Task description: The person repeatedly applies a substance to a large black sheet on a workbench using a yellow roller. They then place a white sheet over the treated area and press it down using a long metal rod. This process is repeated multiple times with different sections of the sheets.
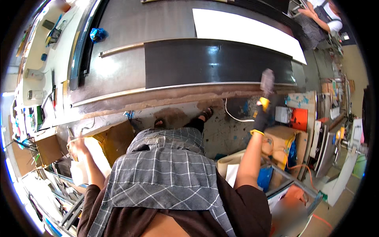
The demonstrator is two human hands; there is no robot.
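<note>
My right hand [262, 108] wears a dark glove with yellow edges. It reaches over the near right edge of the workbench, closed on a blurred, pale greyish tool [267, 80] whose kind I cannot make out. Close to that tool lies a long black panel [177, 65], flat on the metal-topped bench [122, 29]. My bare left hand [79, 149] is low at the left, beside a cardboard box with yellow tape [114, 140]. Its fingers look curled around something thin, too small to tell. Beyond the black panel a long white panel [244, 33] lies at an angle.
Metal strips [114, 98] run along the bench. A blue crumpled bundle [97, 34] sits at its far left. Glass jars [36, 94] and tools stand on a left side table. At the right are boxes [276, 140] and leaning panels; another person [323, 17] works far right.
</note>
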